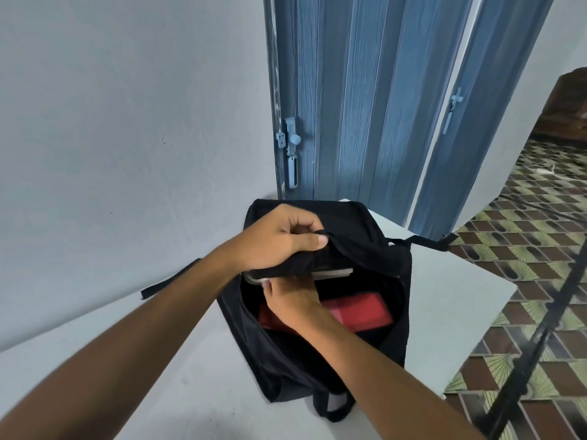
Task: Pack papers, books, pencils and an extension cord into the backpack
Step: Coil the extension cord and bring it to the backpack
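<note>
Fingers (313,239) of your left hand (273,239) were curled round the black flap at the mouth of the backpack (394,312), pinching it up and back toward the top of the frame, so the opening gaped at centre. Your right hand (293,301) reached inside, against a pale flat item (330,274) lying across the upper edge of the opening; its fingers were hidden, so I cannot tell whether they gripped it. A red book (359,312) already sat lower in the bag. To do this well, you probably needed to keep the flap lifted and slide the flat item down behind the red one. The backpack stood near the right edge of the white surface (451,296), with patterned floor (524,249) beyond; open room lay toward the lower left.
</note>
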`<act>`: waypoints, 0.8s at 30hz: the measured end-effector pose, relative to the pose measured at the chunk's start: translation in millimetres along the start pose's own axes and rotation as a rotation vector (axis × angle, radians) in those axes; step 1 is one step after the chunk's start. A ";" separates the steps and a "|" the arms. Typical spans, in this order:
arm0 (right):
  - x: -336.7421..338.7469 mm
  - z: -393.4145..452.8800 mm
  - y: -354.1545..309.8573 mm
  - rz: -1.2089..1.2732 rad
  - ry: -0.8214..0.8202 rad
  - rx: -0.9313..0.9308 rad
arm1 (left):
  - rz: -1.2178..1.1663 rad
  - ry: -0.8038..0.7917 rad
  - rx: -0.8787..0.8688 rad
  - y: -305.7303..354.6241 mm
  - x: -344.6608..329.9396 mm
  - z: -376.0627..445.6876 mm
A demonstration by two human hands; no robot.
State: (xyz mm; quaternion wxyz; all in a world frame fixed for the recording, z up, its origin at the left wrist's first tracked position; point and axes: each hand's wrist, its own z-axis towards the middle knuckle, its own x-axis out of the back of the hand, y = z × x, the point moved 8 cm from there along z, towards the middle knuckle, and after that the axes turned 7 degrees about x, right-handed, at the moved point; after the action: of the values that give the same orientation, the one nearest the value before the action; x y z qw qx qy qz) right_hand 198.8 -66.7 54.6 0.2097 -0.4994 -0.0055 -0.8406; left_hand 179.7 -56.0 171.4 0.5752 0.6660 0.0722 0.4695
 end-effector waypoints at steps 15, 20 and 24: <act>102.0 -83.0 80.8 0.880 0.022 -0.340 | -0.166 -0.180 0.344 -132.6 -80.3 -45.8; 64.8 -114.8 199.3 0.316 0.038 -0.649 | 0.313 -0.272 0.263 -130.8 -105.1 -47.5; 33.8 -129.2 223.3 0.241 -0.146 -0.658 | -0.022 -0.110 0.101 -72.7 -101.8 -16.3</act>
State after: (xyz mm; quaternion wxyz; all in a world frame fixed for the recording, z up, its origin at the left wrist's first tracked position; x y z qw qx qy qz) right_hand 156.6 -310.3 -26.4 0.1343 -0.5958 0.3094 -0.7288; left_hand 144.5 -85.5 54.0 0.5490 0.7183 0.0713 0.4215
